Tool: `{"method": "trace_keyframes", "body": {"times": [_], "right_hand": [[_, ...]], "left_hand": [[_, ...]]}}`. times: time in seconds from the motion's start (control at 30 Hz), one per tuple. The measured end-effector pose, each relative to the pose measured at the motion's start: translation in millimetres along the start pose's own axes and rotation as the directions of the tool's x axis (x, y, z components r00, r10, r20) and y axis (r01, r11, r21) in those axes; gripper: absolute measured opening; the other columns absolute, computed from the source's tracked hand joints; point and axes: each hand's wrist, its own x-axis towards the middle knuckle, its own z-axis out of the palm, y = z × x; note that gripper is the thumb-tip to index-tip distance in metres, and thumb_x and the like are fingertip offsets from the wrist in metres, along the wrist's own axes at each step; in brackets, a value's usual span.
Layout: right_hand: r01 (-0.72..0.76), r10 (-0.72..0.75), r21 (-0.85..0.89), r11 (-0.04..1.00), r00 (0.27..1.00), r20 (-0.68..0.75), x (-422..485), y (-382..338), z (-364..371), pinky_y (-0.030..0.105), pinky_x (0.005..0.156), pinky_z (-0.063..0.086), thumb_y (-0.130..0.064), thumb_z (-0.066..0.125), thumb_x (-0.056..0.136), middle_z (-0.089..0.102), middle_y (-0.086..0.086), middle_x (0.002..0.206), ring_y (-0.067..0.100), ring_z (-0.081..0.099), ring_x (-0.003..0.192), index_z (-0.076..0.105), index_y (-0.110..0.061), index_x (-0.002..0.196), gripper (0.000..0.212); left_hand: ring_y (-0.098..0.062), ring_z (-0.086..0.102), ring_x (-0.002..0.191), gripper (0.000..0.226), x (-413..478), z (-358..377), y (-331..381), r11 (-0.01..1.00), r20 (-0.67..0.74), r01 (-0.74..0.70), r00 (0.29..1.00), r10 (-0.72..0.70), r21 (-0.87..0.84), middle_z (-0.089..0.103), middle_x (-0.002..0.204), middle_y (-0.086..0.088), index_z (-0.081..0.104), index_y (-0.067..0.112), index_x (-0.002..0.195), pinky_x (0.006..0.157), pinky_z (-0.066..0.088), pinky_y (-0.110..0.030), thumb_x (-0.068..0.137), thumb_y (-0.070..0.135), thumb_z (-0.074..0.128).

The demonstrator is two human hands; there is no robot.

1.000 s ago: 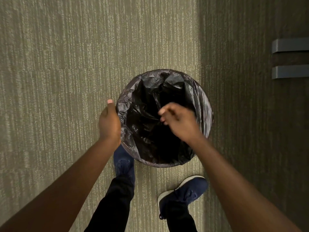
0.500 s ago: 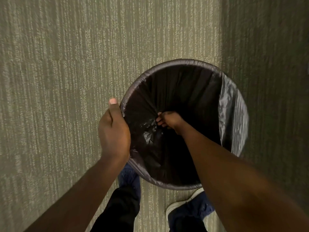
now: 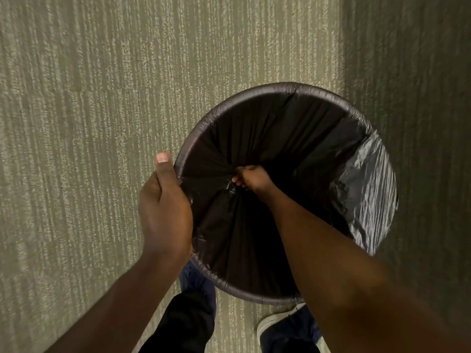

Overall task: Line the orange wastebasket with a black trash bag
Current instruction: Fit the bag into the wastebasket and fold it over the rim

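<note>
Round wastebasket point(image 3: 257, 298) stands on pale ribbed carpet point(image 3: 89, 123), seen from straight above; its orange colour doesn't show, since the crinkly black plastic trash bag point(image 3: 300, 138) covers rim & inside. Bag edge is folded over the rim all the way round, w/ a shiny grey flap of it hanging down the outer wall on the right side.

Left hand point(image 3: 164, 210) is at the near-left rim, thumb up along the outside, fingers curled over the bag-covered edge, clamped on rim & bag together. Right hand point(image 3: 251, 178) is deep inside the basket, arm reaching down through the opening; fingers are bunched tight on a gather of bag film, w/ folds radiating out from that spot toward the rim.

Below the basket: a dark trouser leg point(image 3: 183, 324) and two dark blue shoes, the left one point(image 3: 197, 281) partly under the basket edge, the right one point(image 3: 283, 327) w/ a white sole, just beside the rim.
</note>
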Motion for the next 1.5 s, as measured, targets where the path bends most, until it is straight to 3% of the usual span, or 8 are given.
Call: {"method": "trace_keyframes", "body": {"times": [0.27, 0.5, 0.67, 0.93, 1.03, 1.1, 1.23, 1.5], "right_hand": [[0.061, -0.066, -0.401, 0.914, 0.998, 0.002, -47, -6, -22, 0.027, 0.088, 0.048, -0.039, 0.059, 0.096, 0.067, 0.005, 0.104, 0.023, 0.063, 0.099, 0.07, -0.012, 0.107, 0.031], [-0.034, 0.031, -0.012, 0.999, 0.977, -0.211, -121, -14, -86, 0.028, 0.084, 0.046, -0.035, 0.054, 0.101, 0.061, 0.009, 0.121, 0.024, 0.057, 0.111, 0.059, -0.008, 0.134, 0.043], [0.131, -0.175, -0.275, 0.953, 0.974, -0.141, -168, -24, -87, 0.027, 0.084, 0.049, -0.055, 0.062, 0.088, 0.068, -0.007, 0.11, 0.014, 0.063, 0.103, 0.067, -0.026, 0.118, 0.042], [0.421, -0.33, 0.29, 0.859, 0.89, -0.315, -258, -7, -136, 0.032, 0.079, 0.058, -0.024, 0.057, 0.1, 0.076, 0.006, 0.104, 0.019, 0.073, 0.093, 0.069, -0.015, 0.111, 0.019], [0.457, -0.403, -0.065, 0.887, 0.699, -0.59, -275, 6, -143, 0.028, 0.073, 0.056, -0.033, 0.061, 0.097, 0.071, -0.002, 0.098, 0.004, 0.066, 0.08, 0.069, -0.021, 0.11, 0.02], [0.338, -0.495, -0.362, 0.869, 0.621, -0.608, -279, 12, -140, 0.032, 0.085, 0.055, -0.033, 0.063, 0.095, 0.063, 0.004, 0.116, 0.01, 0.063, 0.094, 0.063, -0.016, 0.127, 0.036], [0.241, -0.466, -0.436, 0.867, 0.701, -0.539, -275, 17, -124, 0.034, 0.105, 0.043, -0.033, 0.062, 0.096, 0.052, 0.014, 0.143, 0.029, 0.053, 0.128, 0.038, -0.008, 0.15, 0.065], [0.031, 0.004, 0.06, 0.998, 0.86, -0.51, -261, 23, -134, 0.034, 0.08, 0.054, -0.02, 0.067, 0.088, 0.071, 0.009, 0.101, 0.03, 0.068, 0.096, 0.066, -0.009, 0.116, 0.03]], "left_hand": [[-0.023, 0.078, 0.086, 0.069, 3, -4, -4, 1.0, 0.042, -0.027, 0.999, 0.027, 0.001, 0.079, 0.085, -0.008, 0.077, 0.02, 0.086, 0.08, 0.063, -0.049, 0.093, 0.075, 0.036], [-0.024, 0.052, 0.065, 0.078, -1, -1, 1, 0.996, -0.056, -0.078, 0.995, 0.081, 0.051, 0.053, 0.07, -0.019, 0.049, 0.004, 0.07, 0.066, 0.049, -0.044, 0.089, 0.078, 0.036], [-0.04, 0.069, 0.079, 0.09, 2, -3, 2, 0.996, -0.072, -0.047, 0.996, 0.052, 0.071, 0.065, 0.093, -0.035, 0.059, -0.007, 0.086, 0.082, 0.057, -0.063, 0.088, 0.08, 0.035], [-0.026, 0.073, 0.098, 0.076, -7, -10, 0, 0.995, 0.004, 0.102, 0.995, -0.102, -0.02, 0.079, 0.098, -0.004, 0.076, 0.019, 0.096, 0.093, 0.057, -0.049, 0.084, 0.082, 0.036], [-0.01, 0.072, 0.076, 0.07, -22, -14, -7, 0.986, -0.038, 0.147, 0.988, -0.15, -0.083, 0.075, 0.073, 0.011, 0.074, 0.015, 0.1, 0.073, 0.056, -0.03, 0.092, 0.075, 0.037], [-0.011, 0.074, 0.091, 0.069, -36, -16, -15, 0.973, -0.001, 0.197, 0.98, -0.199, -0.12, 0.079, 0.095, 0.008, 0.072, 0.021, 0.122, 0.074, 0.058, -0.028, 0.093, 0.074, 0.037], [-0.026, 0.072, 0.11, 0.067, -73, -18, -27, 0.943, 0.102, 0.302, 0.952, -0.29, -0.138, 0.074, 0.123, -0.005, 0.065, 0.019, 0.132, 0.094, 0.059, -0.047, 0.093, 0.071, 0.045], [-0.03, 0.071, 0.101, 0.012, -108, -16, -32, 0.852, 0.136, 0.458, 0.889, -0.438, -0.253, 0.074, 0.107, -0.013, 0.056, 0.014, 0.092, 0.079, 0.056, -0.038, 0.096, 0.016, 0.067]]}}
